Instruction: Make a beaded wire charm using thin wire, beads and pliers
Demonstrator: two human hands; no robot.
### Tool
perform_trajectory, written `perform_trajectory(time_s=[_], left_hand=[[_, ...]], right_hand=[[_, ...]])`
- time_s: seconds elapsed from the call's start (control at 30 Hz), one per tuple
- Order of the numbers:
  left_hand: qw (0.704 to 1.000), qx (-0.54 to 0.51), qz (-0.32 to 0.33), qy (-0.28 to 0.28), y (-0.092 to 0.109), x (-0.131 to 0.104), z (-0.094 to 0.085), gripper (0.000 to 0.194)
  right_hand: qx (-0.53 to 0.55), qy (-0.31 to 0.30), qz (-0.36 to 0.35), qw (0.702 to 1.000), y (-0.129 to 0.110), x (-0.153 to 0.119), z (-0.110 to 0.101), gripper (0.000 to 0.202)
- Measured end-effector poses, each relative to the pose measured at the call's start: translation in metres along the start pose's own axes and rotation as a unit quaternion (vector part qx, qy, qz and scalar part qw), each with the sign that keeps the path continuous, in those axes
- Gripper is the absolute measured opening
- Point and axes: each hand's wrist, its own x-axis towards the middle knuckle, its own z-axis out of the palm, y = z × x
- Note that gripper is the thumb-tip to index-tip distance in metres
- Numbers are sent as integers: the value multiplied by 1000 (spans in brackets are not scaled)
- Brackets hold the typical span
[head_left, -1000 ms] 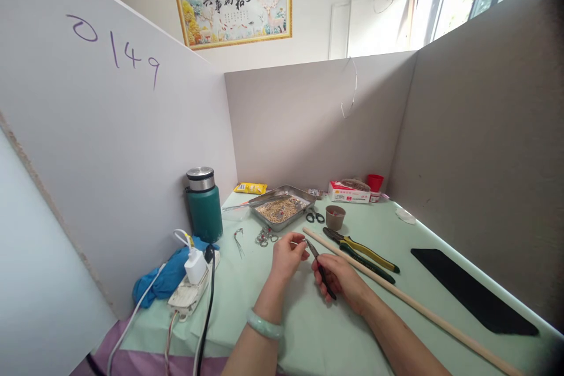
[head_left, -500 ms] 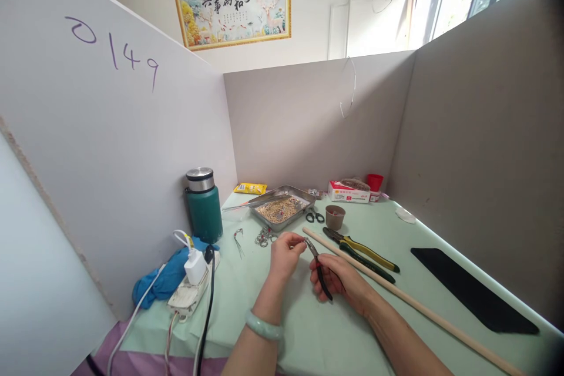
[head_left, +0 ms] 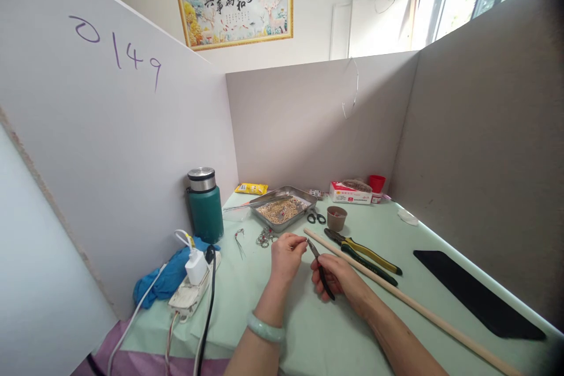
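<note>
My right hand (head_left: 331, 276) is closed round small dark-handled pliers (head_left: 325, 278), their jaws pointing up and left. The jaw tips meet the fingertips of my left hand (head_left: 287, 254), which is closed in a pinch. Whatever those fingers grip is too small to make out. Just beyond my left hand lies a tangle of thin metal wire pieces with red bits (head_left: 265, 237). A small bunch of wires (head_left: 239, 242) rests farther left. Behind them stands a metal tray (head_left: 281, 225) holding many gold-coloured beads.
A wooden rod (head_left: 423, 311) runs diagonally beside my right arm, with large yellow-green pliers (head_left: 374, 255) along it. Scissors (head_left: 316, 218) and a brown cup (head_left: 336, 218) stand behind. At left are a green bottle (head_left: 206, 214) and a power strip (head_left: 187, 298); a black mat (head_left: 478, 294) lies right.
The pliers in my right hand have turned slightly, their handles now looking closer together. Both hands stay at nearly the same spot, and the whole view has shifted a little.
</note>
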Motion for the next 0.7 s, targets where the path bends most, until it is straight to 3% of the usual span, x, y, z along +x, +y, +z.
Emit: perform_trajectory(time_s=[0.2, 0.5, 0.57, 0.7], left_hand=[[1000, -3, -17, -4, -2, -1, 1, 13], [991, 109, 72, -3, 3, -4, -3, 16], [995, 87, 39, 2, 4, -4, -2, 14], [991, -32, -127, 2, 6, -1, 0, 7]], right_hand=[[0, -7, 6, 1000, 0, 1, 0, 29], [19, -27, 14, 999, -4, -2, -2, 29], [29, -38, 18, 999, -5, -4, -4, 29], [42, -40, 17, 998, -6, -7, -6, 29]])
